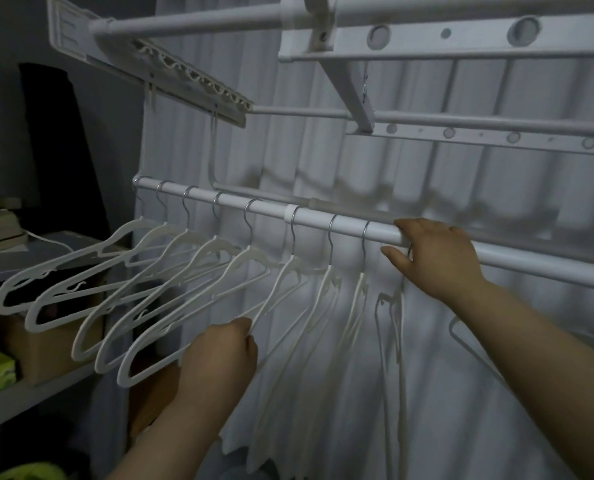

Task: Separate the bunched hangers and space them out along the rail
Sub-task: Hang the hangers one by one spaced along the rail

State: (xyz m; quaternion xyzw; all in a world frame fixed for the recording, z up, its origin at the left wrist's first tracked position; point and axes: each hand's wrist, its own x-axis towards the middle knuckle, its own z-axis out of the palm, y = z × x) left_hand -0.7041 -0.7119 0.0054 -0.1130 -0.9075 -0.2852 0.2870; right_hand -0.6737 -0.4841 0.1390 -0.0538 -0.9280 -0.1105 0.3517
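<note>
Several white hangers (170, 292) with metal hooks hang spread along a white rail (316, 220) that slopes down to the right. My left hand (219, 358) is low at centre, fingers closed on the lower bar of a middle hanger (274, 299). My right hand (437, 254) rests on the rail at the right end of the row, fingers over the rail and thumb under it, around the hook of the last hanger (392, 306). That hook is hidden by the hand.
A white curtain (461, 375) hangs behind the rail. More drying-rack bars (461, 53) run above. Shelves (39, 396) at left hold boxes, an iron and green items. Another hanger (461, 337) shows at the far right, below my forearm.
</note>
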